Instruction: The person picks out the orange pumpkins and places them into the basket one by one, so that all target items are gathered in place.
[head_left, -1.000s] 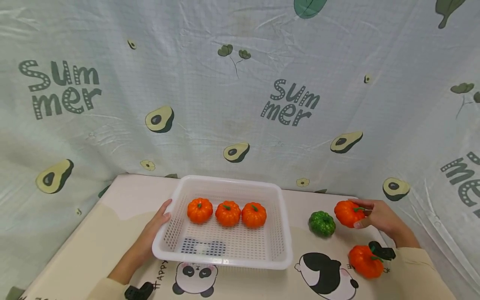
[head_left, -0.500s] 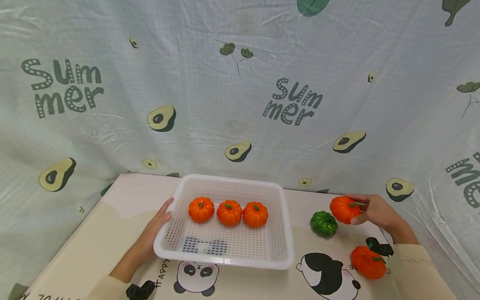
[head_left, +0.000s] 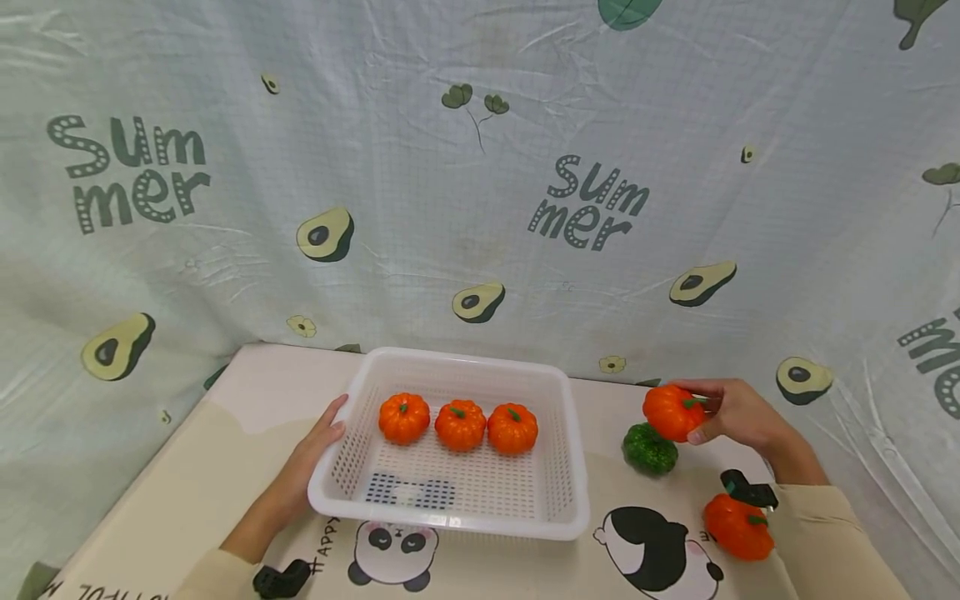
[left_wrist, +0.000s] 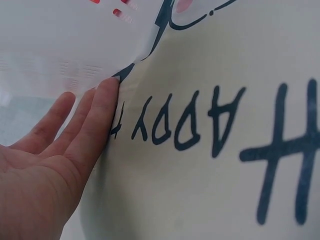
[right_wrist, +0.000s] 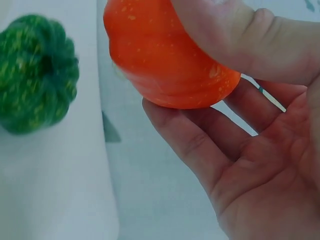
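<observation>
My right hand (head_left: 738,414) pinches a small orange pumpkin (head_left: 670,413) between thumb and fingers, raised off the table. In the right wrist view the thumb lies across the pumpkin (right_wrist: 165,60), with the fingers beneath it. Close by sits a dark green pumpkin (head_left: 649,451), partly overlapped by the held one in the head view. My left hand (head_left: 311,454) touches the left side of a white plastic basket (head_left: 450,524); its fingers look straight in the left wrist view. Inside the basket, three orange pumpkins (head_left: 460,426) stand in a row toward the back.
Another orange pumpkin (head_left: 738,527) lies on the table near my right forearm, partly behind a black wrist camera (head_left: 748,490). A printed mat (head_left: 555,567) covers the table. Behind the table hangs a pale curtain (head_left: 405,183) with avocado prints.
My right hand has carried the orange pumpkin leftward and slightly up, over the back of the green pumpkin. The left hand and the basket stay in place.
</observation>
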